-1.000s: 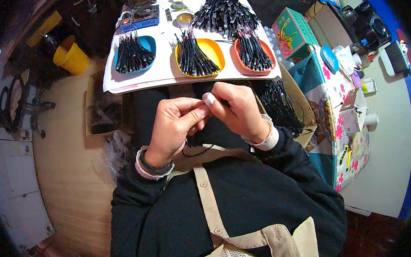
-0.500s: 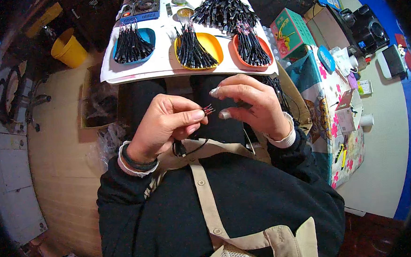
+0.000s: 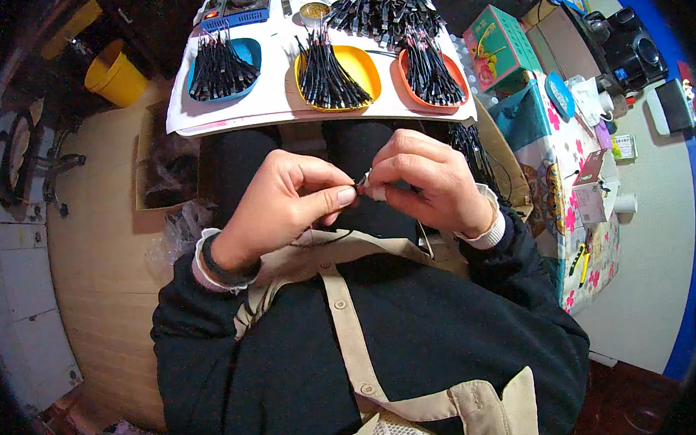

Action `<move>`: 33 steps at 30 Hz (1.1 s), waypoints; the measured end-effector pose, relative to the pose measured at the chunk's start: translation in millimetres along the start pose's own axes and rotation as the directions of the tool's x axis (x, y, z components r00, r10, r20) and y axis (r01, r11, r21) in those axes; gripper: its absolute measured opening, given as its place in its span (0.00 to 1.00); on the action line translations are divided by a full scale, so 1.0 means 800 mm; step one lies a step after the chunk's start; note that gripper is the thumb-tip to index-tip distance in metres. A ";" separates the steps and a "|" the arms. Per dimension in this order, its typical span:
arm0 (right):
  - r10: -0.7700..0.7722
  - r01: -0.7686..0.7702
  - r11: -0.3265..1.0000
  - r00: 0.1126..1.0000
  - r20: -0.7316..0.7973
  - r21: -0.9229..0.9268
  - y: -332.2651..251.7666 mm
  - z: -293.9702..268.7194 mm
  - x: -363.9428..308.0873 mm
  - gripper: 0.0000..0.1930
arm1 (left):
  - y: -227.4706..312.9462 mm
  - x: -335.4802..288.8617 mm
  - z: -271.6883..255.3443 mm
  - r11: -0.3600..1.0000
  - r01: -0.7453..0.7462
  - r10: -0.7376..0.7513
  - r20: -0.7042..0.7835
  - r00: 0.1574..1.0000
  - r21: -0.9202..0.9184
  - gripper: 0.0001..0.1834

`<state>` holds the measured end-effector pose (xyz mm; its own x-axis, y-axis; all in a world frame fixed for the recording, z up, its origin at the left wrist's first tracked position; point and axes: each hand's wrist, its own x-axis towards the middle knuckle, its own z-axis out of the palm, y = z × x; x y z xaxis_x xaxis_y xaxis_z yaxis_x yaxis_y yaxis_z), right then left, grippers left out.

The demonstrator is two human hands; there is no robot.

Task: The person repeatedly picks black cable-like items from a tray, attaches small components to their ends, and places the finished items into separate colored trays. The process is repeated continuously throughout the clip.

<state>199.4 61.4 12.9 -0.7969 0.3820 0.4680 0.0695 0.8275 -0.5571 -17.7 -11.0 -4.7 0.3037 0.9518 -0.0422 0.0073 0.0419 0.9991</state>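
The left hand [image 3: 283, 201] is curling nearly closed, its thumb and forefinger pinching one end of a small dark wire piece [image 3: 362, 181] just below the white board [image 3: 278, 110] that is lying across the person's knees. The right hand [image 3: 429, 180] is meeting it fingertip to fingertip, also closed down tight, pinching the other end of the same piece, with a pale band showing on one fingertip; the piece itself is too small to make out in detail. A thin black wire [image 3: 325, 239] is trailing from under the left hand over the beige apron [image 3: 346, 313]. On the white board, above the hands, a blue tray [image 3: 252, 52], a yellow tray [image 3: 364, 66] and an orange tray [image 3: 452, 74] are sitting in a row from left to right, each holding a bundle of black cable pieces. A larger loose heap of black cable pieces [image 3: 383, 6] is lying at the far edge of the board. Left of the board a yellow bucket [image 3: 116, 76] is standing on the wooden floor [image 3: 95, 257], and a cardboard box [image 3: 162, 169] is sitting just beside the board's left corner. Right of the board a flowered cloth [image 3: 578, 203] is covering a cluttered side table.
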 end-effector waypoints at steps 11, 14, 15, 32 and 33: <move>0.547 -0.431 0.317 0.811 0.208 0.845 0.009 0.041 -0.037 0.06 | -0.011 -0.002 0.009 0.540 -0.510 0.599 0.120 0.792 0.669 0.09; 0.323 -0.276 0.935 0.922 -0.212 0.222 -0.007 0.028 -0.039 0.12 | -0.010 -0.011 0.013 0.906 -0.265 0.309 -0.091 0.947 0.330 0.03; 0.202 -0.189 0.979 0.945 -0.258 0.074 -0.012 0.025 -0.037 0.13 | -0.009 -0.012 0.013 0.918 -0.256 0.294 -0.086 0.952 0.302 0.04; 0.595 -0.484 0.520 0.797 0.109 0.703 -0.005 0.044 -0.044 0.08 | -0.034 -0.007 0.028 0.623 -0.430 0.581 -0.019 0.814 0.653 0.08; 0.523 -0.416 0.739 0.850 -0.063 0.530 -0.006 0.045 -0.042 0.09 | -0.035 -0.007 0.027 0.720 -0.406 0.534 -0.074 0.843 0.563 0.06</move>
<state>204.4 29.7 -24.7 -0.6035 0.7832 0.1495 0.0646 0.2349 -0.9699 1.4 -23.8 -32.3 0.1894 0.8467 0.4971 0.4181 -0.5277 0.7394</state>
